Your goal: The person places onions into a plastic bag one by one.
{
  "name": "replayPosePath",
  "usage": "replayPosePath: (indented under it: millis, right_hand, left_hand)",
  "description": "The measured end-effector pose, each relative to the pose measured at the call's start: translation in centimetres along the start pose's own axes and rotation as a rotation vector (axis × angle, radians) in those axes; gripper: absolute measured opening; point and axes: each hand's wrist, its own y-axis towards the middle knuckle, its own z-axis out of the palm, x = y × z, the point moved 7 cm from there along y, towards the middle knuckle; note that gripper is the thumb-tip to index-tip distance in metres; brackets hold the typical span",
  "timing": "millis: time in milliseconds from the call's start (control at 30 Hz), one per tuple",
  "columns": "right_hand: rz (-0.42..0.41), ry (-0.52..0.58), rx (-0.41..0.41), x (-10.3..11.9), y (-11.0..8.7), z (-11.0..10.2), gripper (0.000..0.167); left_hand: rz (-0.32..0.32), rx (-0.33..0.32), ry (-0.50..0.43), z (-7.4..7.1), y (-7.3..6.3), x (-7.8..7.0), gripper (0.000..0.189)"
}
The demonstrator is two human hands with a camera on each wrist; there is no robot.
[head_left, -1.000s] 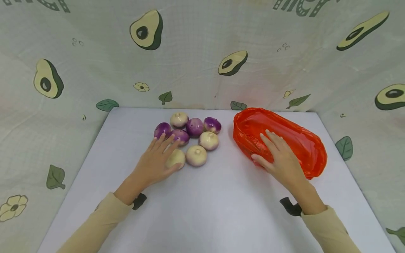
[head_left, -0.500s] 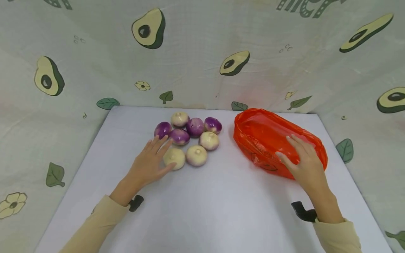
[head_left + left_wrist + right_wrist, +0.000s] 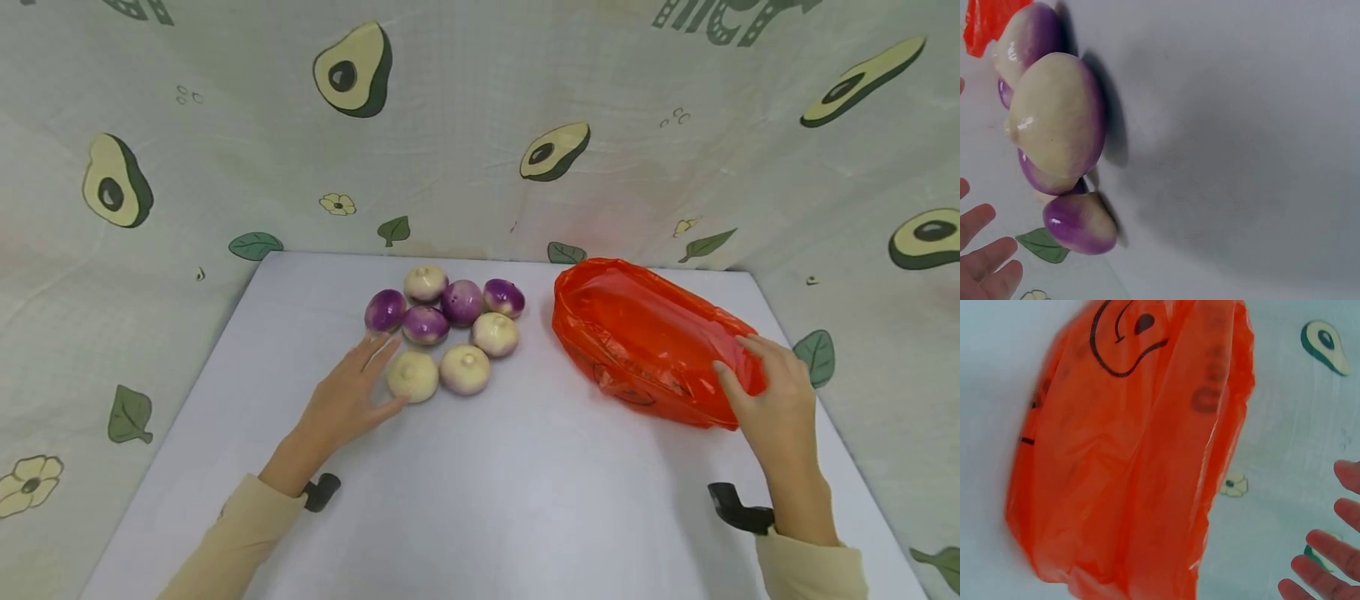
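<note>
Several glossy purple-and-white turnips (image 3: pixel 465 369) lie in a cluster left of the table's middle. My left hand (image 3: pixel 337 404) hovers at the cluster's left side, fingers spread, with the thumb tip overlapping the edge of the nearest pale turnip (image 3: pixel 412 377). In the left wrist view, its fingertips (image 3: pixel 999 253) show apart from the turnips. A red plastic bag (image 3: pixel 637 333) stands on the right with its mouth gaping upward. Over the bag's right end is my right hand (image 3: pixel 780 400), thumb and fingers parted and nothing between them. The right wrist view shows those fingers (image 3: pixel 1329 553) spread beside the bag's rim.
Everything stands on a white table (image 3: pixel 480 500). Behind it and along both sides hangs a pale cloth (image 3: pixel 450 125) printed with avocados and leaves. Each wrist carries a black camera mount, the right one (image 3: pixel 738 508) close over the table.
My right hand has moved right, from the bag's middle to its right end. My left hand has drawn back slightly from the turnips. The turnips lie as before.
</note>
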Motion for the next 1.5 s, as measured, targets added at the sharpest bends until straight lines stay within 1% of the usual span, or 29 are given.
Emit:
replayPosePath:
  millis: [133, 333, 533, 633, 667, 867, 1000, 1133, 1267, 1400, 1500]
  right_hand:
    - [0.12, 0.009, -0.007, -1.8, -0.3, -0.1, 0.05]
    - [0.299, 0.03, 0.019, -4.8, -1.1, 0.3, 0.055]
    - [0.467, 0.058, 0.06, -7.4, -2.0, 1.1, 0.063]
    - [0.526, 0.07, 0.07, -8.4, -2.3, 1.6, 0.066]
    - [0.538, 0.077, 0.068, -8.7, -2.3, 1.7, 0.067]
    - [0.597, 0.097, 0.077, -9.7, -2.5, 2.5, 0.067]
    - [0.628, 0.112, 0.09, -10.3, -2.6, 2.8, 0.066]
    - [0.666, 0.137, 0.075, -10.8, -2.9, 2.9, 0.064]
    - [0.712, 0.181, 0.035, -11.2, -3.1, 3.1, 0.061]
    - [0.732, 0.228, -0.011, -11.5, -3.2, 3.1, 0.059]
    - [0.741, 0.249, -0.029, -11.5, -3.2, 3.0, 0.058]
  left_hand:
    - [-0.033, 0.009, -0.053, 0.4, -0.3, 0.3, 0.081]
    - [-0.107, 0.053, -0.173, 1.7, -0.6, 0.8, 0.085]
    - [-0.139, 0.041, -0.311, 3.1, -0.8, 1.3, 0.085]
    - [-0.164, 0.036, -0.382, 3.8, -1.0, 1.6, 0.085]
    - [-0.179, 0.036, -0.409, 4.0, -1.1, 1.7, 0.085]
    - [-0.279, 0.024, -0.645, 5.2, -1.1, 2.9, 0.085]
    - [-0.326, 0.038, -0.743, 5.9, -0.9, 3.4, 0.085]
    - [-0.368, 0.071, -0.822, 6.7, -0.7, 3.6, 0.084]
    - [-0.394, 0.073, -0.831, 7.2, -0.5, 3.8, 0.083]
    - [-0.414, 0.063, -0.799, 7.3, -0.4, 3.9, 0.076]
    - [-0.421, 0.048, -0.772, 7.4, -0.3, 3.9, 0.073]
